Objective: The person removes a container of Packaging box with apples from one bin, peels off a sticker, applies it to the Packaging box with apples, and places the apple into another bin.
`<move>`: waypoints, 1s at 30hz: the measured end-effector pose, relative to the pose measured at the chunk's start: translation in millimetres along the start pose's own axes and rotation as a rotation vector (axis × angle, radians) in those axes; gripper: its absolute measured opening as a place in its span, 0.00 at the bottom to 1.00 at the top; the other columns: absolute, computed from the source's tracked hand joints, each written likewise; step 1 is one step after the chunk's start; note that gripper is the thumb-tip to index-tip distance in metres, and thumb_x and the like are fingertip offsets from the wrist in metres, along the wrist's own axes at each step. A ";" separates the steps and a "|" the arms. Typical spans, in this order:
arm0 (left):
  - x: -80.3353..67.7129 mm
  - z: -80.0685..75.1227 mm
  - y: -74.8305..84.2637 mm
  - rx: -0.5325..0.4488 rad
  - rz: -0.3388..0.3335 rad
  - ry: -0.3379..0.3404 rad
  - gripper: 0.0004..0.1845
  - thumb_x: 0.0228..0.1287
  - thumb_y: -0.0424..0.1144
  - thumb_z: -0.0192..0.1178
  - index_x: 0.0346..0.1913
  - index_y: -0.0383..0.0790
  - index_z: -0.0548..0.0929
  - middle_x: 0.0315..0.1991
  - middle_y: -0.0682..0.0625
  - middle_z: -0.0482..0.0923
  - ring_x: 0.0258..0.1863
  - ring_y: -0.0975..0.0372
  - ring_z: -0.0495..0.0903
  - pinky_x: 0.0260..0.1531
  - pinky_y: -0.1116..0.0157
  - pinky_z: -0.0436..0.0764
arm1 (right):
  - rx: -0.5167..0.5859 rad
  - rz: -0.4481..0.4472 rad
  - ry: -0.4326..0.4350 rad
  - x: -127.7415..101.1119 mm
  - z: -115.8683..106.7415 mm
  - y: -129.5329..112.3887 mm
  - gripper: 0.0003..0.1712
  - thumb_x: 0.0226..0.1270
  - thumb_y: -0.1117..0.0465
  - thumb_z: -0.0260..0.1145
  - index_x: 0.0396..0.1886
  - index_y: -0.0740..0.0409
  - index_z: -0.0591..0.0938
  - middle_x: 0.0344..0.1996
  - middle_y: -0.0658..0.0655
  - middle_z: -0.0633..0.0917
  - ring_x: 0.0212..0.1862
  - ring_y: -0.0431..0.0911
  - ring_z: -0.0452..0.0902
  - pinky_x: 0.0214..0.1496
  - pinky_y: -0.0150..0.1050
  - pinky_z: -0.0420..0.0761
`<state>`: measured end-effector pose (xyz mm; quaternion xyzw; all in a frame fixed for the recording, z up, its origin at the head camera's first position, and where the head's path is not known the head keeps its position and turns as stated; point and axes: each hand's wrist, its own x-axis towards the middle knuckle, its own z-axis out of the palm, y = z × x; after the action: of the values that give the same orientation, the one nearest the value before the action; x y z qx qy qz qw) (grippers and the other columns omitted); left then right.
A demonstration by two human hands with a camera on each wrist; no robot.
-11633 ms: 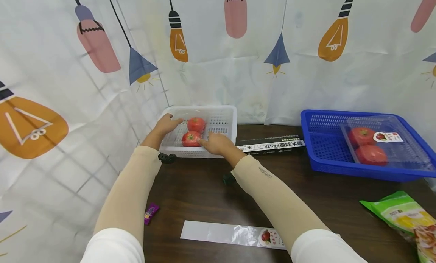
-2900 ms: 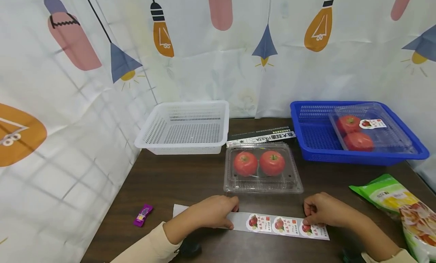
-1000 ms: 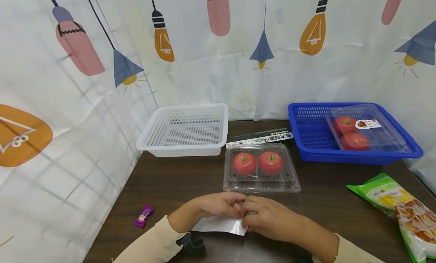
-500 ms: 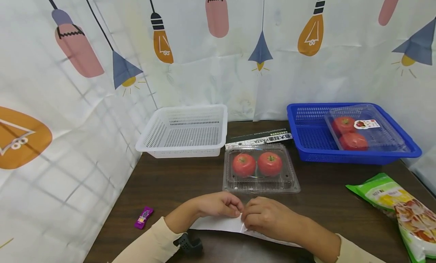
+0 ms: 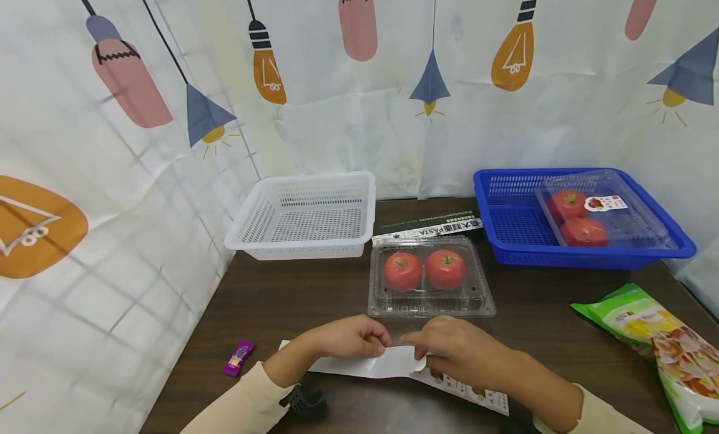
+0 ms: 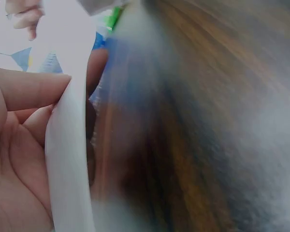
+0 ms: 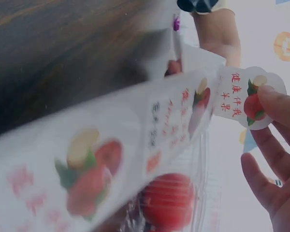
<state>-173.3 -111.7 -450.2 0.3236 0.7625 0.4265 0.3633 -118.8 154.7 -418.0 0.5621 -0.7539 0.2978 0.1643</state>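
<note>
My left hand [image 5: 351, 340] pinches a white strip of apple stickers [image 5: 387, 362] between thumb and fingers; the left wrist view shows the strip [image 6: 70, 145] edge-on there. Thumb and finger of my right hand [image 5: 463, 350] pinch the rounded end of one sticker [image 7: 237, 92], printed with a red apple and red characters. This sticker is lifted off the strip, and its other end still meets the strip's edge. Further printed stickers run along the strip under my right hand. Just beyond both hands lies a closed clear plastic box [image 5: 429, 304] with two red apples [image 5: 445, 269] inside.
A white basket [image 5: 300, 250] stands at the back left. In the blue basket [image 5: 562, 257] at the right sits another clear box [image 5: 635, 225] with a sticker and two apples. A black pasta box [image 5: 427, 226], a green food bag [image 5: 646, 334] and a purple-wrapped sweet [image 5: 238, 358] lie around.
The apple box came out of the white basket onto the table. My hands then met at the strip; since half a second ago my right hand moved slightly right, lifting a sticker.
</note>
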 end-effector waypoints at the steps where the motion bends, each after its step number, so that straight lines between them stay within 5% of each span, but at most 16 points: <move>1: -0.2 0.7 -0.2 0.029 0.000 0.011 0.06 0.66 0.28 0.59 0.41 0.39 0.85 0.21 0.57 0.71 0.21 0.69 0.66 0.23 0.71 0.65 | 0.004 0.001 0.001 -0.2 -1.4 0.2 0.37 0.47 0.74 0.75 0.59 0.54 0.77 0.34 0.42 0.83 0.40 0.33 0.77 0.53 0.31 0.75; 9: -3.0 4.9 -3.8 0.198 -0.011 0.043 0.07 0.67 0.29 0.59 0.43 0.43 0.84 0.19 0.59 0.69 0.18 0.71 0.64 0.22 0.73 0.64 | 0.014 0.064 -0.004 -6.7 -24.2 5.7 0.36 0.50 0.73 0.74 0.62 0.56 0.76 0.39 0.43 0.83 0.41 0.36 0.78 0.46 0.27 0.75; 13: -7.1 3.1 -2.1 0.260 -0.001 0.062 0.06 0.67 0.32 0.61 0.44 0.43 0.84 0.24 0.62 0.75 0.23 0.72 0.69 0.27 0.73 0.71 | 0.010 0.163 -0.004 -8.3 -38.8 12.9 0.35 0.54 0.74 0.72 0.63 0.55 0.75 0.39 0.43 0.81 0.40 0.35 0.77 0.44 0.25 0.76; 18: -13.4 -6.1 -2.0 0.309 -0.001 0.112 0.06 0.67 0.37 0.62 0.44 0.43 0.85 0.33 0.64 0.79 0.33 0.72 0.76 0.36 0.71 0.77 | -0.053 0.313 -0.010 -4.7 -51.2 22.7 0.29 0.65 0.72 0.64 0.65 0.54 0.73 0.47 0.47 0.80 0.43 0.36 0.77 0.46 0.36 0.80; 24: -17.2 -22.5 -11.6 0.214 -0.057 0.132 0.09 0.69 0.44 0.60 0.44 0.44 0.85 0.35 0.59 0.81 0.34 0.66 0.79 0.33 0.66 0.79 | -0.077 0.496 -0.080 3.5 -51.0 31.0 0.29 0.72 0.69 0.56 0.71 0.54 0.65 0.51 0.52 0.75 0.42 0.42 0.76 0.44 0.42 0.80; 30: -12.9 -36.4 -19.6 -0.033 -0.106 0.202 0.19 0.71 0.45 0.58 0.55 0.34 0.78 0.39 0.47 0.83 0.38 0.57 0.81 0.38 0.59 0.81 | -0.047 0.506 -0.012 12.9 -41.3 51.3 0.24 0.69 0.77 0.53 0.61 0.59 0.76 0.48 0.50 0.74 0.44 0.43 0.72 0.44 0.43 0.77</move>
<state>-200.3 -145.6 -450.4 0.2321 0.8042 0.4496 0.3119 -174.9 181.0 -392.3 0.3532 -0.8783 0.3085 0.0933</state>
